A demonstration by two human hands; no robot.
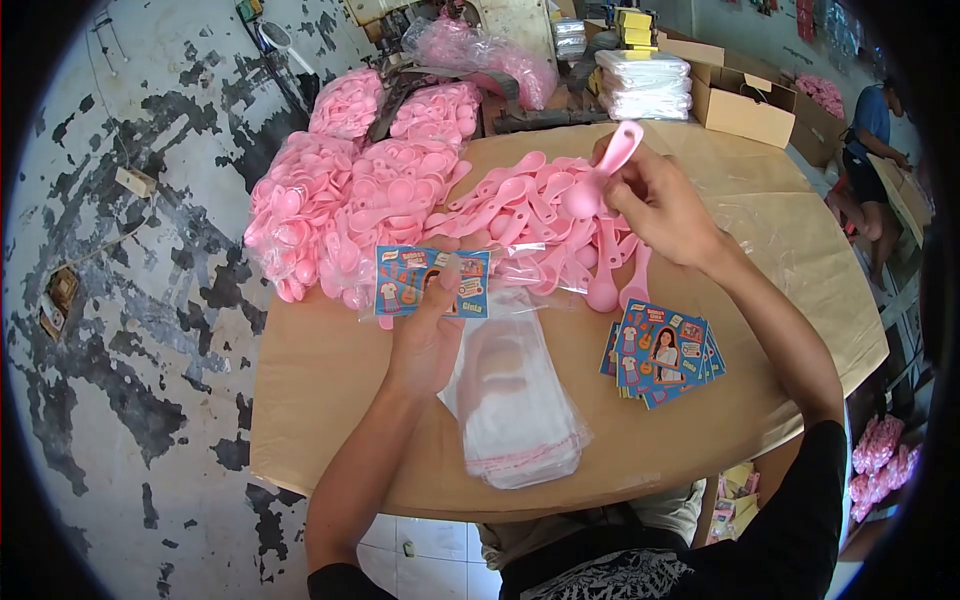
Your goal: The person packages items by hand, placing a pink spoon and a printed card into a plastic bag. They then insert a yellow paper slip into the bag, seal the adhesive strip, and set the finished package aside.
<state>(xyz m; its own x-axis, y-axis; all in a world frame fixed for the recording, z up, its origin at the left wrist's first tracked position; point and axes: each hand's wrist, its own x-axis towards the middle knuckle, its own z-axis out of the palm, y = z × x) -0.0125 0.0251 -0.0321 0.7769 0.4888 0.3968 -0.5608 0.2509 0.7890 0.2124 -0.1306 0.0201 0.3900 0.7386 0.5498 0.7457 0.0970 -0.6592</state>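
Note:
My left hand [436,325] grips a blue printed card [398,282], its thumb pressed across the front. Between the fingers of my right hand [655,200] is a pink plastic spoon [622,150], held with its handle pointing up. Loose pink spoons [530,200] lie heaped behind both hands, some on clear film. Just below my left hand rests a stack of clear plastic bags [520,400] with a reddish strip at the near end. A fanned pile of blue cards [660,350] sits to the right, under my right forearm.
Bulging bags of pink spoons [300,215] crowd the table's left back. Behind the brown-covered table [800,230] stand packs of clear bags [645,85] and an open cardboard box [745,110]. Another person [870,150] sits at the far right.

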